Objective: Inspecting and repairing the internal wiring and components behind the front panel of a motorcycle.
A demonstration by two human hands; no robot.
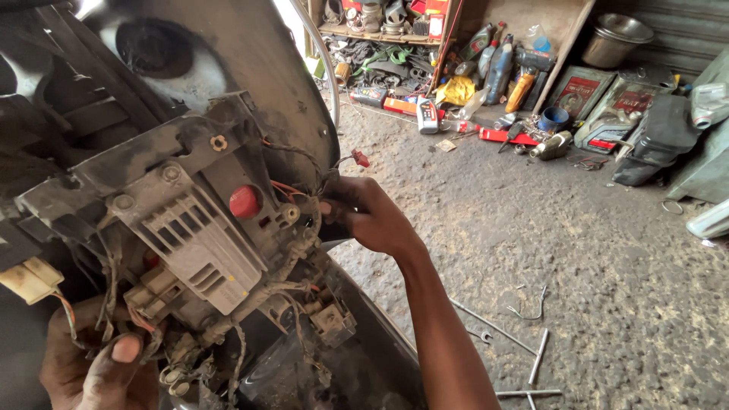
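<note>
At 3 o'clock of finned module (199, 241), right hand (372, 216) pinches wire bundle (323, 182); left hand (95, 364) grips harness (114, 319). Risk: hard tug likely snaps brittle wire.

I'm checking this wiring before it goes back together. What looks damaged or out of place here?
The wire bundle under the grey finned unit looks frayed and dirt-caked. A red-tipped wire sticks out loose above the right hand, and a cream connector dangles unplugged above the left hand.
</note>
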